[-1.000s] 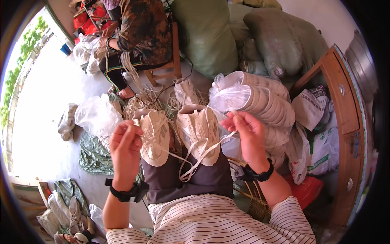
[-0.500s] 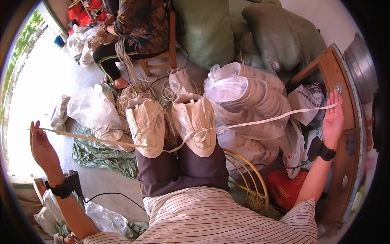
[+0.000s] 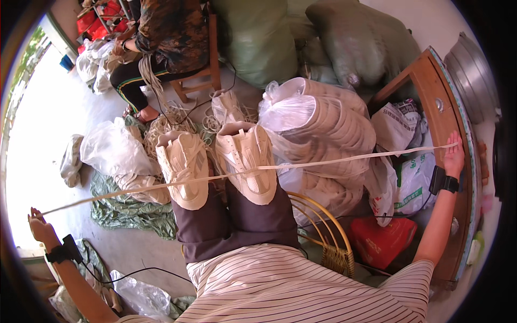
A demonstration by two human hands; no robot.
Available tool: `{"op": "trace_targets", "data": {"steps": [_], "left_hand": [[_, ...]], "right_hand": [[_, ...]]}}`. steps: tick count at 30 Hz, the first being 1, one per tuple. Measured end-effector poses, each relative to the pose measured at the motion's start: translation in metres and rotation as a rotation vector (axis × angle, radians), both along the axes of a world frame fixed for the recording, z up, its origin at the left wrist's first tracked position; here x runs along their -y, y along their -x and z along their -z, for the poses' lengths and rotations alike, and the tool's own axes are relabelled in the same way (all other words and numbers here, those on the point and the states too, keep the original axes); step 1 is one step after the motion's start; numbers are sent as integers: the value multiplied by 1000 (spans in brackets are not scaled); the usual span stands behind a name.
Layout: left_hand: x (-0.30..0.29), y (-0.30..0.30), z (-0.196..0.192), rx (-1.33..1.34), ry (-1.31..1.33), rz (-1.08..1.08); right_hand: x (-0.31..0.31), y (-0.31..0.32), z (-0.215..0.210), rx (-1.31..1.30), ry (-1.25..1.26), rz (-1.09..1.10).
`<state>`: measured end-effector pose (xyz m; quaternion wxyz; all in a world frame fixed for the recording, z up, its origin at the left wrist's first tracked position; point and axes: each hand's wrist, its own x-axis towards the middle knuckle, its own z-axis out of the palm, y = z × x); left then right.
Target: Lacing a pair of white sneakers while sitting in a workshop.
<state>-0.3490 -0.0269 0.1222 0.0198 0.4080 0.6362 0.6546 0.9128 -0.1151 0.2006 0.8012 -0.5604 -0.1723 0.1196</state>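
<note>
A pale shoelace [image 3: 334, 161] stretches nearly straight between my widely spread hands. At the far left my left hand [image 3: 40, 226] pinches one end of it. My right hand [image 3: 453, 156], out by the wooden cabinet, has its fingers closed on the other end. Two cream sneakers rest on my thighs, toes toward me: the left shoe [image 3: 182, 188] and the right shoe [image 3: 253, 188]. The lace passes over both; whether it is threaded through either, I cannot tell. A small bend in it shows above the right shoe.
Clear bags of stacked shoe parts [image 3: 323, 126] lie beyond to the right, beside a wooden cabinet [image 3: 449, 102]. Loose laces [image 3: 167, 126] are heaped ahead. A person [image 3: 172, 37] sits on a chair, working. A red bag [image 3: 382, 242] and wicker chair arm [image 3: 336, 231] are at my right.
My hands have moved farther apart, the left outward and toward me. The sagging, looped lace has become taut and nearly straight. The whole view has shifted slightly.
</note>
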Motion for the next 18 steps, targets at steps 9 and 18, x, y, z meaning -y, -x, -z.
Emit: {"op": "trace_targets", "data": {"steps": [9, 18], "left_hand": [[18, 64, 40, -375, 344, -77], [-33, -9, 137, -230, 194, 361]], "right_hand": [[-8, -30, 8, -19, 17, 37], [4, -36, -37, 86, 124, 151]]}}
